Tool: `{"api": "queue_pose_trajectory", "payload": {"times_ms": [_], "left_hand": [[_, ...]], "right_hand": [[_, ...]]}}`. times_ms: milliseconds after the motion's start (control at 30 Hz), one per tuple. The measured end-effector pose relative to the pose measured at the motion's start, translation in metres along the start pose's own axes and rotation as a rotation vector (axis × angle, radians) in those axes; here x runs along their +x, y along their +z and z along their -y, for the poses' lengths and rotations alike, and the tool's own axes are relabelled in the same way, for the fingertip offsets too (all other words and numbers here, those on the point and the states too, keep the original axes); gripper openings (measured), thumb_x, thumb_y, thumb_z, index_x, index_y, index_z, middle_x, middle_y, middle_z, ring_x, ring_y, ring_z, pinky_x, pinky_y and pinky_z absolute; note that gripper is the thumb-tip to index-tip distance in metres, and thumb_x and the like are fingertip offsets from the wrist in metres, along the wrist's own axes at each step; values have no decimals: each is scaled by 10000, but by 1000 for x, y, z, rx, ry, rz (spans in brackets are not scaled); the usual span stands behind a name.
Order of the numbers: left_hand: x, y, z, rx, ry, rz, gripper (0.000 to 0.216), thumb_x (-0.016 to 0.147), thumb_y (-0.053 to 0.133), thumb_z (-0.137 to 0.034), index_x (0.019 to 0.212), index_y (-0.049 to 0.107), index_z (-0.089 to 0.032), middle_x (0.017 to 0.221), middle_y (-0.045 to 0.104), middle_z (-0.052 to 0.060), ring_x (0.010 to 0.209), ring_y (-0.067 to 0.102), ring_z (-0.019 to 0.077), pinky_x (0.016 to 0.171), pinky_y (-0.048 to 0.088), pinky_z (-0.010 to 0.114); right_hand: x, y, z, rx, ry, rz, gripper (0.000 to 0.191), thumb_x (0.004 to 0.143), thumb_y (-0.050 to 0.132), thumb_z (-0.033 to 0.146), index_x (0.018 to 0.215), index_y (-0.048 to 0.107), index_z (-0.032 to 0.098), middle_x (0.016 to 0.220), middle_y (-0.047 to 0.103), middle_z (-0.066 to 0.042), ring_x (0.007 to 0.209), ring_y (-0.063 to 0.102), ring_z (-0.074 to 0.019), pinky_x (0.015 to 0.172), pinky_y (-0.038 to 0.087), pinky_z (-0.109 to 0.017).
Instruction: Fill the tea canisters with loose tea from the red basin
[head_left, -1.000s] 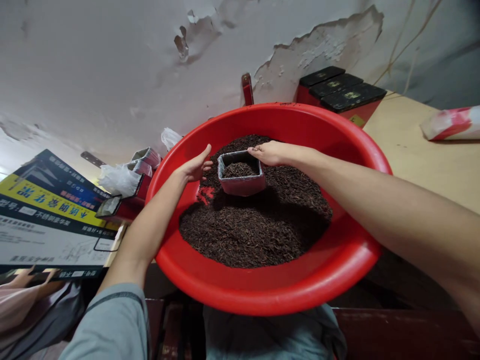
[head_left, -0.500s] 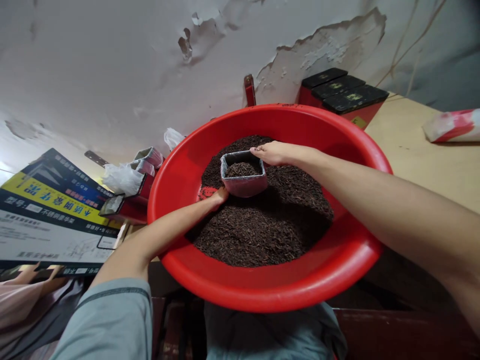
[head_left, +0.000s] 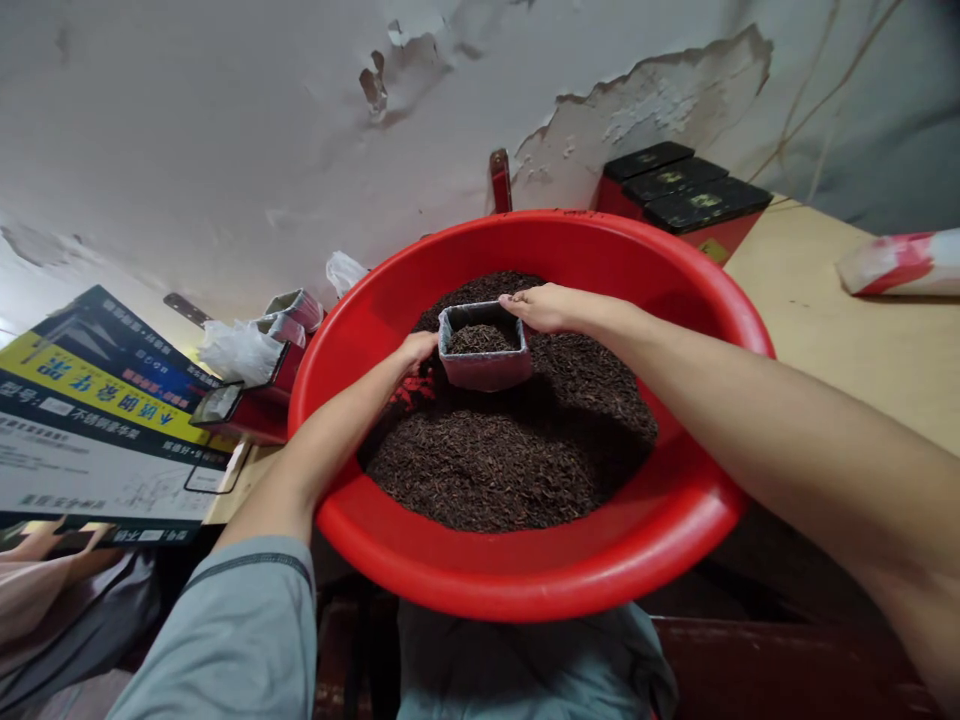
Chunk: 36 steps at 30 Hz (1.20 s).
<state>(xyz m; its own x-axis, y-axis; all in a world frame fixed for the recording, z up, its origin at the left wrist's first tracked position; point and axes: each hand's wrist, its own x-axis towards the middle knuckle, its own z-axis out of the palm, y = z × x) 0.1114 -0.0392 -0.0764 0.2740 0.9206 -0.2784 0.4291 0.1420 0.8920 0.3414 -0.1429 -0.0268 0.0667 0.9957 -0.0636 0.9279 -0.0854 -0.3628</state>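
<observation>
A big red plastic basin (head_left: pixel 525 560) rests on my lap, holding a heap of dark brown loose tea leaves (head_left: pixel 510 460). A small grey square cup (head_left: pixel 484 360), partly filled with the leaves, sits at the top of the heap. My right hand (head_left: pixel 541 305) grips the cup's far right rim. My left hand (head_left: pixel 417 350) is at the cup's left side, fingers curled down into the leaves; what it holds is hidden.
A peeling white wall stands behind. Red tins with black lids (head_left: pixel 686 195) sit on a pale wooden table (head_left: pixel 847 340) at the right, with a red-and-white packet (head_left: pixel 900 262). At the left lie printed cartons (head_left: pixel 97 410), small foil cups (head_left: pixel 292 312) and a plastic bag (head_left: pixel 236 350).
My left hand went from open beside the cup down under its front edge, then came back up to the cup's left side. My right hand and the cup stayed put.
</observation>
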Motion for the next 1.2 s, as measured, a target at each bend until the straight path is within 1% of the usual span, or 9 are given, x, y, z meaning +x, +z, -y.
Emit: {"api": "queue_pose_trajectory", "payload": {"times_ms": [67,167,333,500,667,833,1000,1100,1200], "left_hand": [[0,-9,-25,-35,25,-52,213,739,761,-300,698,584,-189,505,563,-20,401,500,130,403,363,239],[-11,-17,-59,-118,186,-155,156,777,697,-300,794,573,-207,556,541,-49,421,535,126,392,316,205],[-33,4,-83,-117,547,-221,199,818,700,-368,887,595,-214,674,575,-23,580,631,154,530,486,252],[-49,46,-86,103,810,-184,166,866,704,-365,915,638,-221,880,701,19,891,685,194,838,559,315],[-60,67,-85,283,870,-172,94,904,654,-275,991,661,-239,1013,744,14,1004,685,189,972,524,319],[-55,63,-80,336,934,-137,157,852,684,-192,1004,667,-228,1079,747,33,1058,680,202,1023,509,360],[-52,56,-75,360,1040,-95,260,781,688,-100,1022,677,-198,1125,737,56,1102,671,210,1055,499,380],[-54,51,-73,406,1077,-9,375,763,640,-55,1108,679,-197,1188,742,57,1153,670,213,1092,488,401],[-56,40,-75,513,1153,140,510,774,614,-48,1253,656,-217,1327,709,68,1246,646,222,1132,467,429]], "right_hand": [[-1,-3,0,14,11,-15,774,1005,207,718,1338,712,234,1211,763,-128,1167,691,-322,1019,518,-414],[-4,-8,1,26,59,-42,819,1006,180,725,1358,698,196,1283,726,-172,1186,683,-338,996,529,-431],[-8,-13,2,23,194,-47,774,1041,182,647,1398,661,155,1394,651,-221,1256,639,-383,982,525,-486],[-5,-13,1,2,122,-23,741,1047,213,646,1341,696,167,1373,669,-207,1240,655,-344,983,523,-428],[-6,-15,4,-12,87,-49,585,1067,320,539,1281,716,166,1303,710,-190,1194,678,-329,943,528,-383],[-15,-18,13,-7,24,-88,433,1057,379,374,1248,720,187,1274,725,-161,1146,697,-303,908,536,-363],[-19,-15,21,-45,19,-111,397,994,479,331,1314,685,217,1267,726,-150,1114,708,-329,864,565,-398],[-17,-14,18,-40,1,-128,405,954,550,331,1320,692,234,1250,735,-137,1080,717,-320,844,566,-384],[-15,-16,10,-12,-74,-167,402,896,634,310,1284,714,238,1202,758,-95,1049,718,-275,835,546,-322]]}}
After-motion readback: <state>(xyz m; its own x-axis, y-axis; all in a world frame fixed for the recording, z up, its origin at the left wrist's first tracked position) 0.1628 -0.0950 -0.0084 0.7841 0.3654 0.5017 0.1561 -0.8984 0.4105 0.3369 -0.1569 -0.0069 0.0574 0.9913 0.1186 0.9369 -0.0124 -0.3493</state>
